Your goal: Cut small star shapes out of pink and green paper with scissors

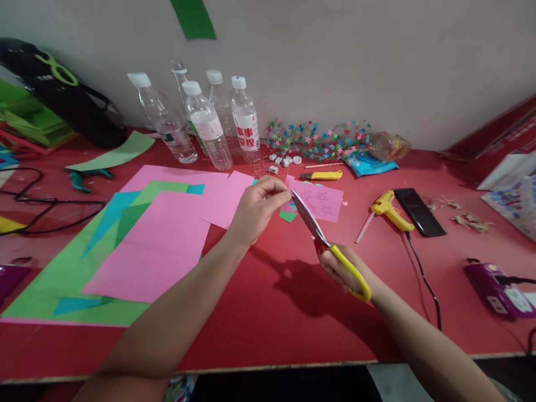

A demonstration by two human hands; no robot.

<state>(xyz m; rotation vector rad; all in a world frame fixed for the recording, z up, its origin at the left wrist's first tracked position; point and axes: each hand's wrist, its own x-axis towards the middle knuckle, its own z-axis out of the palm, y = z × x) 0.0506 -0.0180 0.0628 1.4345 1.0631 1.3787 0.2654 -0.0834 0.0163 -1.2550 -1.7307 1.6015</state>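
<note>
My left hand (262,204) is closed in a pinch above the table; whatever sits between the fingertips is too small to make out. In my right hand (341,268) is a pair of scissors (345,265) with yellow handles, its blades pointing up and left. The blade tips come right up to my left fingertips, and the blades look closed or nearly so. Just beyond lies a pink paper card (324,201) with several stars drawn on it. Small green paper scraps (287,216) lie beneath the left fingertips, and a small pink star (345,204) rests beside the card.
Left lie pink sheets (154,245) over green paper (50,279). Plastic bottles (207,125) and a string of coloured stars (318,139) line the wall. Rightward are a yellow utility knife (324,175), a glue gun (389,211), a phone (420,211) and a purple power strip (498,287).
</note>
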